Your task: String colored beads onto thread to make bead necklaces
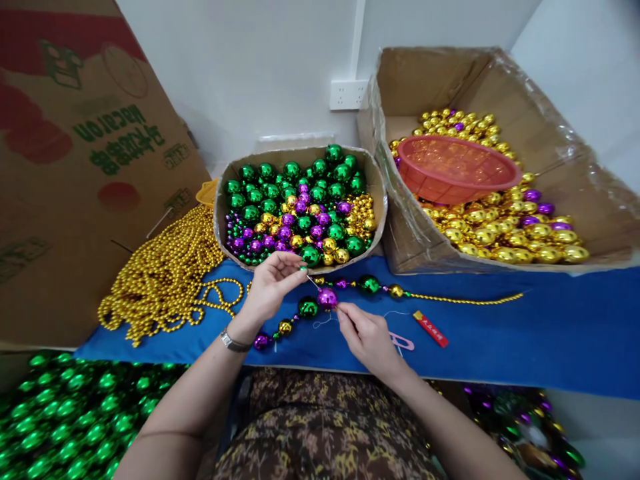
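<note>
My left hand pinches a small green bead between thumb and forefinger. A thin needle slants from that bead down to a shiny purple bead. At the purple bead's lower right side, the fingers of my right hand are closed in a pinch, apparently on the needle's other end, which they hide. Below lies a strand of beads with a large green bead, a gold bead and a purple bead. Loose thread curls beside my right fingertips.
Behind my hands stands a low carton of mixed beads. A bigger box at right holds gold beads and a red basket. Gold bead chains heap at left. Pink scissors and a red packet lie on the blue cloth.
</note>
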`<state>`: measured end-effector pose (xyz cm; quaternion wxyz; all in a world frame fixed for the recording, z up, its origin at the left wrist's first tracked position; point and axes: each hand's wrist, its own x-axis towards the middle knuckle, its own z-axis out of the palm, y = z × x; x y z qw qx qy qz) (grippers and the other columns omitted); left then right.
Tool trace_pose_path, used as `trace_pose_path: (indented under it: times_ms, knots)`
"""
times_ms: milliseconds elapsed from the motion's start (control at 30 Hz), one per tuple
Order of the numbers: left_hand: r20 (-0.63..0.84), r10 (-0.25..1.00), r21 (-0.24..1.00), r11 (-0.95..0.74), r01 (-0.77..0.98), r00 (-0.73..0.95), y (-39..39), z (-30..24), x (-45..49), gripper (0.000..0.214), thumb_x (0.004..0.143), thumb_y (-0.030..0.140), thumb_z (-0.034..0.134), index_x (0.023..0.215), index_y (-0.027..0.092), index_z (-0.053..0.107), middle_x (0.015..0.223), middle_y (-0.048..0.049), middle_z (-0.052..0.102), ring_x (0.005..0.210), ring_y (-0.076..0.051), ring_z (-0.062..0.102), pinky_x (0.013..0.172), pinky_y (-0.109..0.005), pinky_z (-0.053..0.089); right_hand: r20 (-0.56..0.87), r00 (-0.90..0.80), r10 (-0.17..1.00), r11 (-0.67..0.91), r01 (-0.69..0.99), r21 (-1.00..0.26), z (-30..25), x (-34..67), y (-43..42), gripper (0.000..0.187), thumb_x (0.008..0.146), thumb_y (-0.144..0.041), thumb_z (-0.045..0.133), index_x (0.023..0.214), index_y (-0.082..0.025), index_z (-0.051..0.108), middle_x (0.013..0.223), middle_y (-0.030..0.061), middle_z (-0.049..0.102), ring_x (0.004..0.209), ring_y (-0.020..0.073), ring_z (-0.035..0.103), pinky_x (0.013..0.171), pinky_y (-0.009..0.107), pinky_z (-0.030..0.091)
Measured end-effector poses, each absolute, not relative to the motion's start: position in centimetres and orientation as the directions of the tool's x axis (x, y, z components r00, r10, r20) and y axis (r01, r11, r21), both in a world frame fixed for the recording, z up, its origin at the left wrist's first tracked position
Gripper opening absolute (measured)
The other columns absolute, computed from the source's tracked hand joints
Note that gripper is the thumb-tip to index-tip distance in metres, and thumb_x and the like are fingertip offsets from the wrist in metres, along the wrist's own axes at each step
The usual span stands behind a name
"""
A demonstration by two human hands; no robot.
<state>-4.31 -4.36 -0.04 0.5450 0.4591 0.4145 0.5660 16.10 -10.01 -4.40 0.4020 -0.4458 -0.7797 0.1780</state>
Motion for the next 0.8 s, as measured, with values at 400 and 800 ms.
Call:
trace_pose_path:
  times_ms: [400,800]
  knots:
    - [0.285,0.888,0.272,-0.437,0.858,0.362,2.8,0.3,-6.5,0.036,0.084,0.013,0.052,0.116,0.022,0.066,0.122,-0.0141,0.062,0.11,-0.033,0.049,0.092,-0.049,0.042,0.417,-0.206,0.885,0.452,0.589,-0.67,-4.5,16.8,-9.3,0.02,0.098,-0.027,0.041,0.097,-0.019,0.06,0.065,-0.0001,0.065,0.053,0.0124,0.06,0.055,0.022,0.044]
    - [-0.011,0.974,0.96,0.074,-0.269,0.228,-1.6,0.5,-5.9,0.035,0.08,0.028,0.069,0.113,0.021,0.064,0.108,-0.0069,0.064,0.092,-0.019,0.065,0.083,-0.038,0.057,0.474,-0.208,0.856,0.497,0.585,-0.641,-4.5,17.2,-9.4,0.019,0.097,-0.025,0.044,0.101,-0.018,0.061,0.075,0.003,0.07,0.061,0.0134,0.065,0.063,0.023,0.049]
